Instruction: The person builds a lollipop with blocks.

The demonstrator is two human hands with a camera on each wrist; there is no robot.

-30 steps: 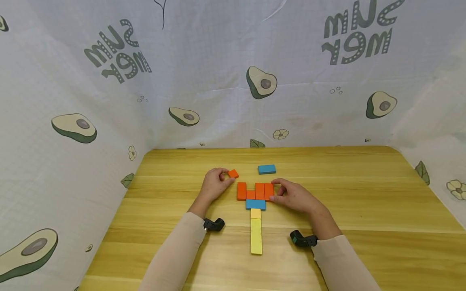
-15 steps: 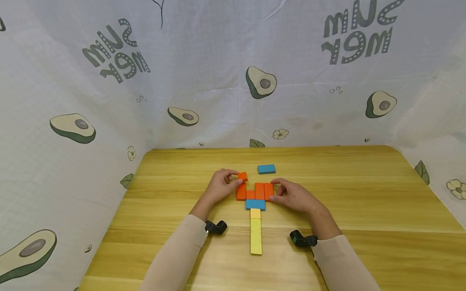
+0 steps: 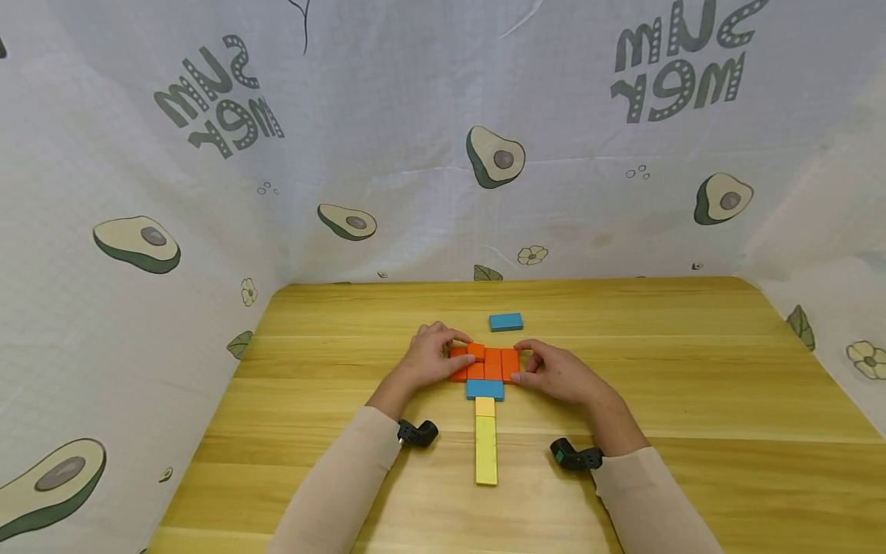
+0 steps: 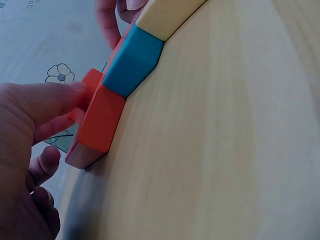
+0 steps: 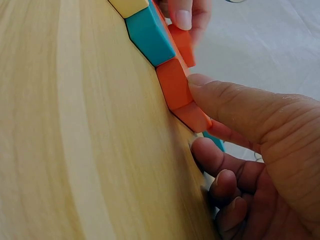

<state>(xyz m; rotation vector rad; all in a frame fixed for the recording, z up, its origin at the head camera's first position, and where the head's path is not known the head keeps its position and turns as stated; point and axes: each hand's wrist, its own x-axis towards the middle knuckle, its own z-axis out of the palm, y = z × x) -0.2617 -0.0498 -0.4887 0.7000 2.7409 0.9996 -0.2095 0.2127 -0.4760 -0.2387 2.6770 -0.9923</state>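
My left hand [image 3: 431, 355] pinches a small orange block [image 3: 476, 351] between thumb and index finger. The block sits over the gap behind another small orange block [image 3: 475, 372], between two longer orange ones; in the left wrist view it rises above the row [image 4: 92, 80]. My right hand [image 3: 559, 372] holds the rightmost orange block [image 3: 511, 365] by its near and far ends, thumb [image 5: 215, 92] at the near one. In front of the orange row lies a blue block [image 3: 484, 389], then a small light-orange block [image 3: 485, 406] and a long yellow block [image 3: 487, 450] in line.
A second blue block [image 3: 506, 322] lies apart behind the row on the wooden table [image 3: 664, 369]. A patterned white cloth [image 3: 415, 138] hangs round the table's back and sides. Each wrist wears a black camera, such as the left one [image 3: 418, 433].
My left hand has carried the small orange block rightward, over the left orange block, to the gap in the row. My right hand has stayed at the rightmost block.
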